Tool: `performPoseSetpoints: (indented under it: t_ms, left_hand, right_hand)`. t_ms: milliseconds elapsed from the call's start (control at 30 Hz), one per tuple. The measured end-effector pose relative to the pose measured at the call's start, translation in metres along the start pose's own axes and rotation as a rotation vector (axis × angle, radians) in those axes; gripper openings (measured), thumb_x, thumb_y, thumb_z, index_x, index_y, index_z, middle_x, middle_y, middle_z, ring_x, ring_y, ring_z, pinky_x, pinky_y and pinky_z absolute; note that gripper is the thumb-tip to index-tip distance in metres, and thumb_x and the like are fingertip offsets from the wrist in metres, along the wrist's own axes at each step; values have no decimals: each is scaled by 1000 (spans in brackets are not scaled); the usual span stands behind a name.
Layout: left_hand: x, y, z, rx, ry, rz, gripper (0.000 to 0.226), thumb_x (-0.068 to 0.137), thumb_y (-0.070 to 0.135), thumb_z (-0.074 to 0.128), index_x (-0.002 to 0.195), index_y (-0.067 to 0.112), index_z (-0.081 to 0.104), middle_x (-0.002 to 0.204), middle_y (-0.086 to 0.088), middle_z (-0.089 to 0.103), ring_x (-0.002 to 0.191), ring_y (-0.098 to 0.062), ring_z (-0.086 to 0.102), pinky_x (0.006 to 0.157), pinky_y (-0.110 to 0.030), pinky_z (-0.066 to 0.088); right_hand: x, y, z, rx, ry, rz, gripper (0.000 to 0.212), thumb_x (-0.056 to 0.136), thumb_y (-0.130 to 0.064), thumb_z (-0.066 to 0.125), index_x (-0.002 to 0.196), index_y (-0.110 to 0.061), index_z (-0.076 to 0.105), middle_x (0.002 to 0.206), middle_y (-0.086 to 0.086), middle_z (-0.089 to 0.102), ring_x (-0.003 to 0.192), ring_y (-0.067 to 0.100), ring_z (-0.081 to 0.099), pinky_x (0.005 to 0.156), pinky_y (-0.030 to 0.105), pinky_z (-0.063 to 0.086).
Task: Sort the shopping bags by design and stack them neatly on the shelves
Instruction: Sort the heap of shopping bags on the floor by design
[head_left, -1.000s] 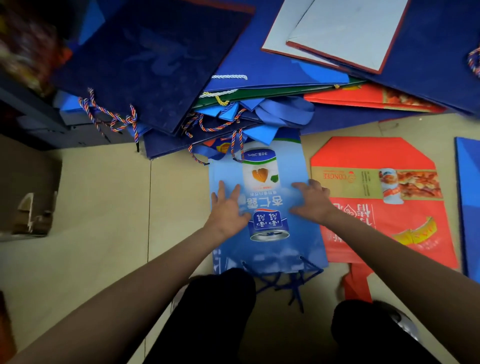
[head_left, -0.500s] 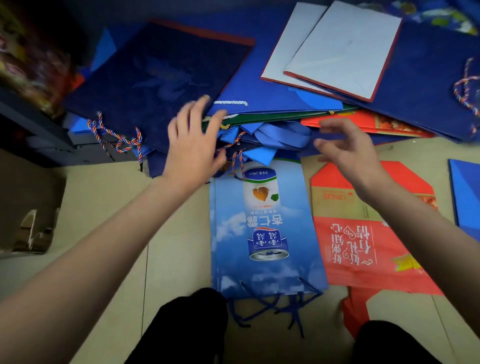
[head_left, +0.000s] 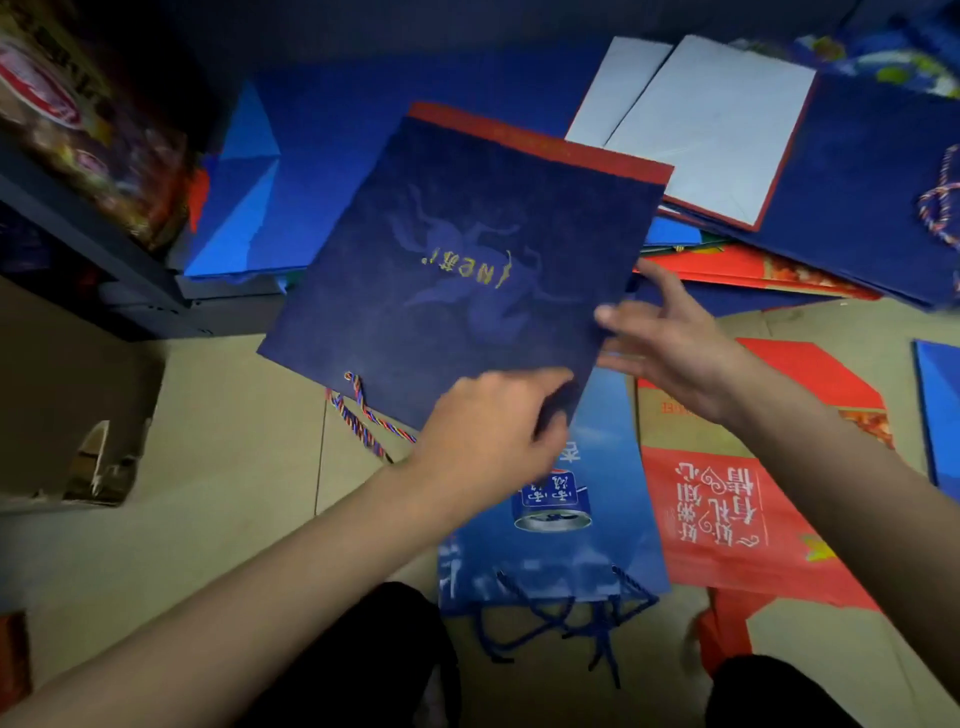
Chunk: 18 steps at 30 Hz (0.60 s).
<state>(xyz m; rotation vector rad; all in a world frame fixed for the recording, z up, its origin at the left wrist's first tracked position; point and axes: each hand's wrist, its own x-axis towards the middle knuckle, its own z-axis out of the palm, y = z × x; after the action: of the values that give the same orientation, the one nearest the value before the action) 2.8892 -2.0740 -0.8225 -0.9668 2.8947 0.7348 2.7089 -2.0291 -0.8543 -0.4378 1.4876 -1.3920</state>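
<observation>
- Navy bag (head_left: 462, 260): held flat above the floor (head_left: 218, 509), over the near edge of the loose pile (head_left: 857, 171) and above the sky-blue bag (head_left: 550, 519); red band along its far edge, faint figure print w/ gold lettering, upside down to the viewer.
- L hand (head_left: 488, 431): fingers curled round the bag's near corner, gripping it.
- R hand (head_left: 670, 338): fingers mostly straight at the bag's right edge, thumb on its face; looks like steadying, not a full grip, though blur leaves this unsure.
- Risk 1: one-corner hold on a wide, thin sheet; bag may sag, swing or slip if the R hand lets go.
- Risk 2: twisted cord handle (head_left: 363, 415) (red/blue/white) hangs free below; could snag on bags beneath and drag them out of line.
- Risk 3: several dark blue bags in the pile look alike; easy to mis-sort by design in dim light.
- Materials: navy bag matte, slightly mottled paper, stiff, rectangular. Sky-blue bag glossy, can graphic, thin blue cords. Red bag (head_left: 727, 509) beside it glossy, white script, folded base flap showing.
- Dark shelf (head_left: 88, 234) at left, well apart from the held bag.
</observation>
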Motion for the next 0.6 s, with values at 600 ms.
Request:
performPoseSetpoints:
  t_ms: [600]
  left_hand:
    - [20,-68,72,-993,257,-574,65,80,3,65,137,7,35,129,-12,53,113,-23,55,93,-29,46]
  right_hand:
    - [-42,84,-109,-743,409,-270,71,85,15,47,144,-20,26,93,4,53,76,30,60,63,31,42]
